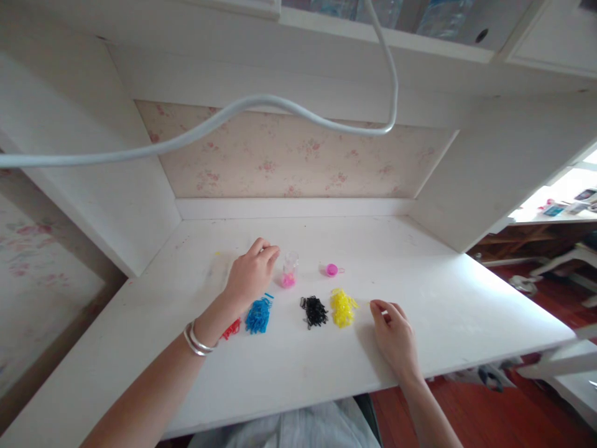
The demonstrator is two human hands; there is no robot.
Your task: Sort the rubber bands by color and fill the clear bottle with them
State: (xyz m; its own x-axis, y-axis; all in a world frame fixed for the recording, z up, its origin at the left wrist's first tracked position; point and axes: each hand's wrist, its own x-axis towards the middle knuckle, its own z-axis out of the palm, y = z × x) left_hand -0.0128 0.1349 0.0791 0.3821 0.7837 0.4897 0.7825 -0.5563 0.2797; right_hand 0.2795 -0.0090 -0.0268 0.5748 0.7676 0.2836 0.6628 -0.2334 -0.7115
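Observation:
My left hand (252, 270) is over the left part of the desk, its fingers pinched together beside a small clear bottle (290, 269) with pink bits in its bottom. Whatever those fingers hold is too small or hidden to make out. A pile of blue rubber bands (259, 315) lies under that wrist, and red bands (231, 328) show partly behind it. To the right are piles of black bands (315, 312) and yellow bands (343, 308). My right hand (394, 333) rests on the desk right of the yellow pile, thumb and forefinger closed; a tiny yellowish speck shows at the fingertips.
Behind the piles lies a round pink lid (331, 270). A white cable (261, 102) loops across the upper view, below the overhead shelf. Side panels and a floral back wall (298, 162) border the white desk (280, 379). A window sill with small items is far right.

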